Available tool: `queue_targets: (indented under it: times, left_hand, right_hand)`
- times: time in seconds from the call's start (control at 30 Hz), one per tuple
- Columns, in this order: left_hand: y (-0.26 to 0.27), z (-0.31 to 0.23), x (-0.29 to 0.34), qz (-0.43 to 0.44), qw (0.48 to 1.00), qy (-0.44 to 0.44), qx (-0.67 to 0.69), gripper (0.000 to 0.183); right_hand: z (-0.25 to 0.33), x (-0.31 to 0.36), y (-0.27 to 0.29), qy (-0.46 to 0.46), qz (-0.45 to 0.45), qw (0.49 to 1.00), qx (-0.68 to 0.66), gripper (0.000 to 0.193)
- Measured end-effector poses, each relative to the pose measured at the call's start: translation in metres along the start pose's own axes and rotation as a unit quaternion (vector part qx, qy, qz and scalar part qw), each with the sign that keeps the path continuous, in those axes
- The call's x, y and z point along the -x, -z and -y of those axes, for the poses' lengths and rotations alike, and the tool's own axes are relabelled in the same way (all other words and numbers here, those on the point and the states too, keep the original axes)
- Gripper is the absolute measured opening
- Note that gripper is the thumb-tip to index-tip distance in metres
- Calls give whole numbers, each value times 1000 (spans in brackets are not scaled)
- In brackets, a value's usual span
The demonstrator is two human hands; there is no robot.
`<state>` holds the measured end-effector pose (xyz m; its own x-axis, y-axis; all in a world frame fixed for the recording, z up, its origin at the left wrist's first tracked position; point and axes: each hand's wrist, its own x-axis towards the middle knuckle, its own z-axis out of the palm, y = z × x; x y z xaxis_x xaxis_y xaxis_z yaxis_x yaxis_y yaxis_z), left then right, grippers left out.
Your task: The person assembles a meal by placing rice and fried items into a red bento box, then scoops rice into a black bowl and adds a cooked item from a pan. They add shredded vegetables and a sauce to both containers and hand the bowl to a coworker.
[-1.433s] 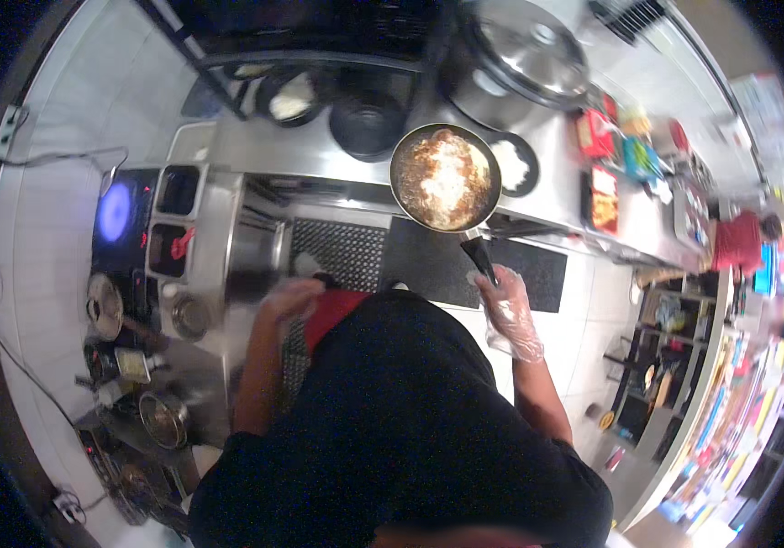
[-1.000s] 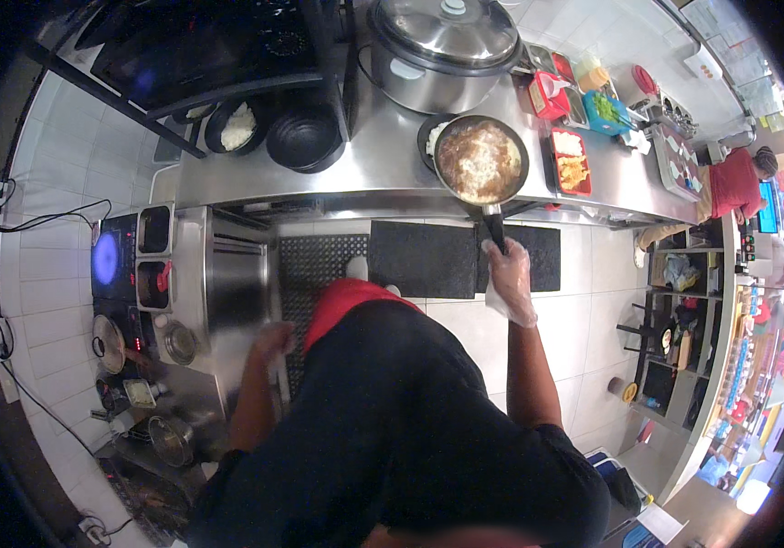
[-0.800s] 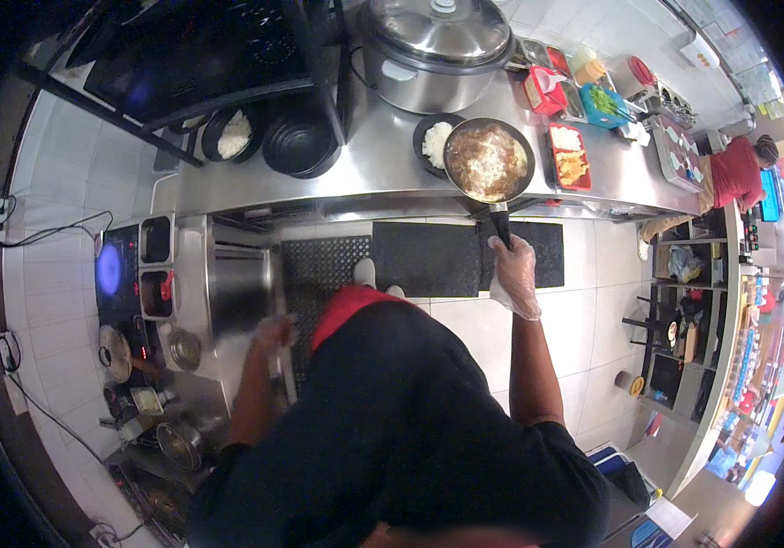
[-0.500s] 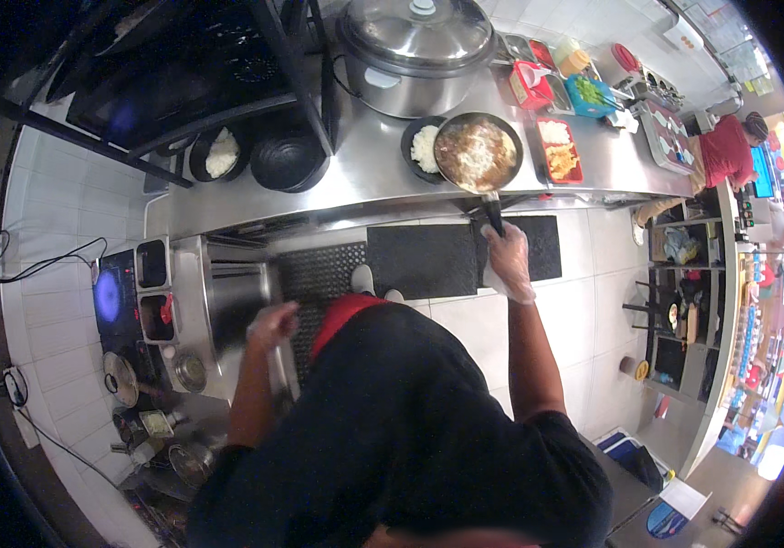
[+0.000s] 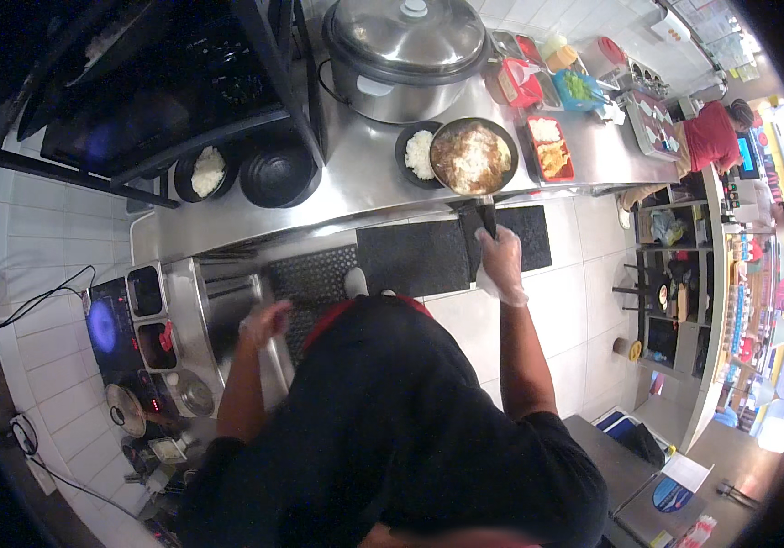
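My right hand [image 5: 502, 263], in a clear glove, is closed round the black handle of a frying pan [image 5: 444, 173]. Brown saucy food with a pale, egg-like layer [image 5: 474, 159] fills the pan. It is held at the counter's front edge and overlaps the right side of a black bowl of white rice [image 5: 419, 153]. Right of the pan lies a red divided box [image 5: 552, 149] with rice and golden fried pieces. My left hand [image 5: 266, 322], also gloved, hangs away from the counter near my waist. Nothing shows in it, and its fingers are blurred.
A large steel rice cooker [image 5: 407, 64] stands behind the pan. On the left are an empty black bowl [image 5: 278, 173] and another rice bowl [image 5: 208, 173] beneath a dark rack. Ingredient tubs [image 5: 580, 89] line the back right. A person in red [image 5: 715, 137] stands beyond the counter's far end.
The whole view has shifted slightly, moving the counter leftward in the picture. My right hand keeps its grip on the pan, which stays beside the rice bowl. My left hand remains low near my waist.
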<state>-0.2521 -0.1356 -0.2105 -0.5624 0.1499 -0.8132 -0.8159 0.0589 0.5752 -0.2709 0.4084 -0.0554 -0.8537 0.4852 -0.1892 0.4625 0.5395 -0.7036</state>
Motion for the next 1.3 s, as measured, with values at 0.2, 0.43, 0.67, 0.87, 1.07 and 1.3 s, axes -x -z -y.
queue_targets:
  times: [0.2,0.43,0.67,0.87,1.07,1.3]
  left_hand:
    - [-26,-58,-11,2,997,12,-76,29]
    - [-120,-169,-69,137,979,-110,-99,24]
    - [-224,-239,-146,133,981,-128,-65,67]
    - [-278,-257,-189,102,990,-87,-42,96]
    - [-281,-245,-206,186,980,-68,23,110]
    - [-332,-232,-212,171,982,-59,57,113]
  right_hand:
    - [14,3,-7,-54,-15,997,47,34]
    - [10,1,-19,-10,-43,998,37,32]
    - [13,-4,-10,20,-35,999,32,34]
    - [-1,-26,1,4,6,1000,-2,35]
    - [-29,-40,2,-9,52,996,-76,30]
    - [-42,-56,57,-6,53,991,-122,25]
